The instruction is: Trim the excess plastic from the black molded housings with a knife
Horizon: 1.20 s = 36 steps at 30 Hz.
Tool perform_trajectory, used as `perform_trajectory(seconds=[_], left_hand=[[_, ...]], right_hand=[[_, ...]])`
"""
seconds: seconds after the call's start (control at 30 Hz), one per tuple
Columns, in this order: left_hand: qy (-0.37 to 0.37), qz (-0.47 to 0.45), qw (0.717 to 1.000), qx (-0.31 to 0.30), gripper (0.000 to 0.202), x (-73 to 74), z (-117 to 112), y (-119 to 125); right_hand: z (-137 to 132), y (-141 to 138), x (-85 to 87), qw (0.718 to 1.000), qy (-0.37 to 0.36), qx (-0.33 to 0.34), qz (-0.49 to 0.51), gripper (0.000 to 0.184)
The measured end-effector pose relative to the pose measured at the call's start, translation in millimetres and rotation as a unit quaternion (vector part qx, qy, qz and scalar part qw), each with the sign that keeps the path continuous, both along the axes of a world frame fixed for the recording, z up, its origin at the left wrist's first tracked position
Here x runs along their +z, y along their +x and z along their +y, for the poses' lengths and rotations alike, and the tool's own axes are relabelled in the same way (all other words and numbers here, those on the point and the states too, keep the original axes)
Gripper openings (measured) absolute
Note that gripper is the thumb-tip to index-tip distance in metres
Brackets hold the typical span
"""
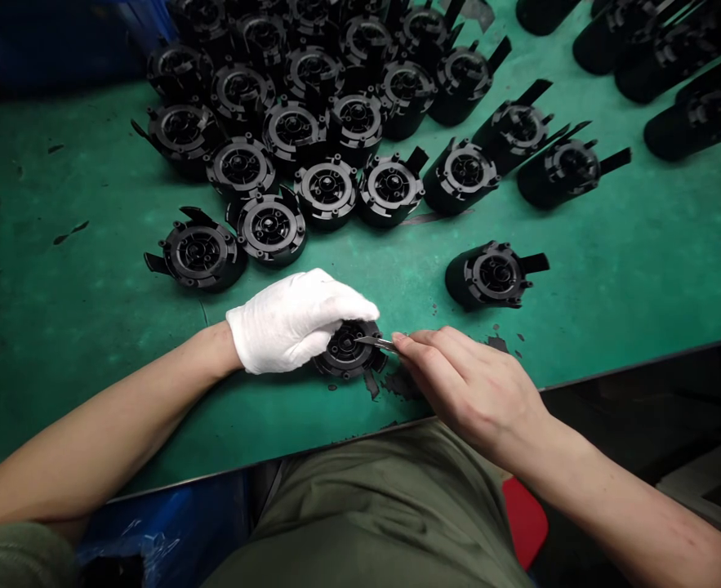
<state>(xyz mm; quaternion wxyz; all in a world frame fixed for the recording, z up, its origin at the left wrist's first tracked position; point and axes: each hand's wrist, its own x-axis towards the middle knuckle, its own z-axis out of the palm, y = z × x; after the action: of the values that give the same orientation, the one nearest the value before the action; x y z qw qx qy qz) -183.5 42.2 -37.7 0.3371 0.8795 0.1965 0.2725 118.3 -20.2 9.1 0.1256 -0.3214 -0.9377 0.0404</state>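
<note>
My left hand [302, 318], in a white glove, is wrapped round the far left side of a round black plastic housing [346, 349] near the table's front edge. The housing's ringed face with its hub points up; the glove covers part of it. My bare right hand [467, 376] grips a slim craft knife [377, 341] between thumb and fingers. Its pointed metal blade reaches over the housing's face towards the hub. Whether the tip touches the plastic I cannot tell.
Several similar black housings [327, 189] crowd the far side of the green table [91, 286]. One housing [498, 276] stands apart at the right. Dark scraps [402, 384] lie by the front edge. Blue bins [60, 41] sit at far left and below the table.
</note>
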Motion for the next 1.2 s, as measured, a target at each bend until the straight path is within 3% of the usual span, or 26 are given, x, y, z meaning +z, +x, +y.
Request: perform_trajectory(seconds=[0.2, 0.53, 0.6, 0.73, 0.9, 0.97, 1.03, 1.2], left_hand=[[0.002, -0.003, 1.000, 0.001, 0.044, -0.8, 0.2, 0.3], [0.012, -0.008, 1.000, -0.002, 0.041, -0.4, -1.3, 0.4], [0.020, -0.008, 0.999, 0.039, 0.038, -0.9, -4.5, 0.3], [0.045, 0.002, 0.984, 0.172, 0.035, -2.7, -12.6, 0.3], [0.048, -0.001, 0.982, 0.184, 0.037, -5.7, -15.5, 0.0], [0.032, -0.013, 0.985, 0.172, 0.045, -7.5, -14.6, -1.0], [0.016, -0.024, 0.987, 0.159, 0.066, -9.1, -13.6, -1.9], [0.011, 0.003, 0.987, 0.157, 0.111, -9.6, -12.3, -2.1]], right_hand=[[9.8, 6.2, -3.7, 0.999, -0.006, 0.033, 0.011, 0.040], [28.4, 7.7, 2.6, 0.995, 0.009, 0.101, -0.017, 0.025], [31.4, 14.2, 2.8, 0.996, -0.010, 0.085, 0.008, 0.029], [21.8, 22.6, 0.2, 0.993, -0.060, -0.034, 0.094, 0.034], [1.0, 7.9, -8.5, 0.989, -0.095, -0.061, 0.092, 0.029], [2.5, -0.5, -11.0, 0.991, -0.068, -0.087, 0.080, 0.027], [8.4, -7.4, -11.5, 0.992, -0.031, -0.105, 0.059, 0.025], [22.5, -15.4, -9.4, 0.996, -0.002, -0.080, 0.039, 0.021]])
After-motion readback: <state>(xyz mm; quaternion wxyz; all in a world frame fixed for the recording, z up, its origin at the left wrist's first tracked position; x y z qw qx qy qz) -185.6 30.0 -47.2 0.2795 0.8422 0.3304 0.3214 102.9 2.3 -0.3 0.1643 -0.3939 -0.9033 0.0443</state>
